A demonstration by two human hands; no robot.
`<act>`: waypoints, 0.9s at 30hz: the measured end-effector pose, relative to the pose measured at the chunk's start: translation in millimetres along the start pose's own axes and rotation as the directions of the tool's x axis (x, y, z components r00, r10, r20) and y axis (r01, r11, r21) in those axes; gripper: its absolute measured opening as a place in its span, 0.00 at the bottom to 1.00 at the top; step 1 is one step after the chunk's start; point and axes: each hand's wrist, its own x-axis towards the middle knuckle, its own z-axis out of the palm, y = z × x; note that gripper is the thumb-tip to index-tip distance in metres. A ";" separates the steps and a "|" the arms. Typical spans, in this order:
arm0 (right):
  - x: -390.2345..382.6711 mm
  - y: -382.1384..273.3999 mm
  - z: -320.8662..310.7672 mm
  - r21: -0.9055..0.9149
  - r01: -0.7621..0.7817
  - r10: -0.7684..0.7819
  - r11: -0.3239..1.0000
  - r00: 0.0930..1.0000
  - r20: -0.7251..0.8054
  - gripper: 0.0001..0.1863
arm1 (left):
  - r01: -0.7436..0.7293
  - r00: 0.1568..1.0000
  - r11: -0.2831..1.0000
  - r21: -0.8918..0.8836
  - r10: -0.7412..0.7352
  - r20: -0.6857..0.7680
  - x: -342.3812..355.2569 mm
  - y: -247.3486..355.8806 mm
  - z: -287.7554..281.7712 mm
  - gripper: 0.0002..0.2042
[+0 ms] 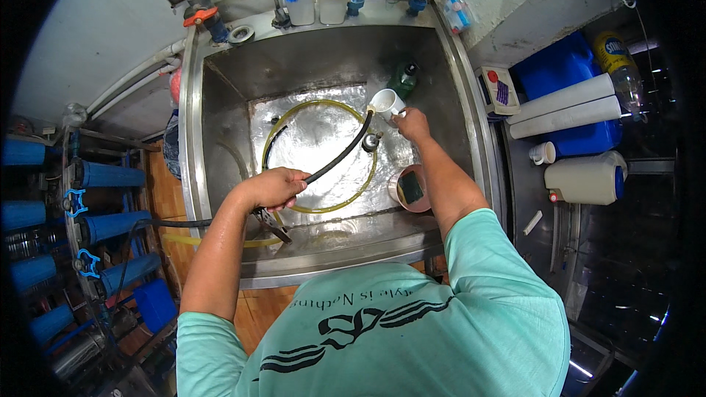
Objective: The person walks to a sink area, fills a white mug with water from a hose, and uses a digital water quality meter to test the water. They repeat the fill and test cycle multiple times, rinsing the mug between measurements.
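My left hand (276,188) is closed around a black hose (340,156) over the near left part of a deep steel sink (193,114). The hose slants up and right, and its end meets the rim of a white mug (387,103). My right hand (412,126) grips the mug on its right side. Behind the mug a dark green bottle (404,79) leans in the sink's back right corner. A coiled yellowish hose (273,136) lies on the sink bottom. Beside it are a dark metal fitting (371,142) and, below my right forearm, a round copper-coloured container (403,195).
Two pale bins (334,9) with brushes, a curved tap (279,15) and a tape roll (241,34) line the sink's back ledge. At right stand white filter cylinders (566,106), a beige jerrycan (581,182) and a small white cup (543,153). Blue filter housings (110,175) fill the left.
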 end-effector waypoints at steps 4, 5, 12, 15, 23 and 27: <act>5.1 3.3 4.9 0.020 0.008 -0.008 1.000 1.000 -0.012 0.23 | 0.003 1.000 1.000 -0.004 -0.003 -0.003 -1.6 1.5 -0.1 0.19; 5.6 4.2 5.8 0.018 0.009 -0.009 1.000 1.000 -0.023 0.23 | 0.002 1.000 1.000 -0.007 -0.002 0.001 -1.9 1.8 -0.4 0.19; 3.2 2.4 2.4 0.042 -0.016 0.018 0.999 0.999 -0.027 0.24 | 0.003 1.000 1.000 0.006 -0.003 -0.004 -2.8 1.5 -0.6 0.19; 1.3 -0.1 -0.2 0.056 -0.001 0.002 0.998 1.000 -0.024 0.24 | 0.002 1.000 1.000 -0.008 -0.002 0.000 -2.3 0.9 -0.2 0.19; 3.8 3.7 2.1 0.024 0.019 -0.018 1.000 0.999 -0.040 0.23 | 0.006 1.000 1.000 -0.005 -0.006 -0.008 -0.7 0.2 0.1 0.20; 4.4 8.7 4.5 -0.073 0.119 -0.129 0.990 0.980 -0.152 0.21 | 0.014 1.000 1.000 -0.008 -0.014 -0.011 -1.2 1.3 0.1 0.19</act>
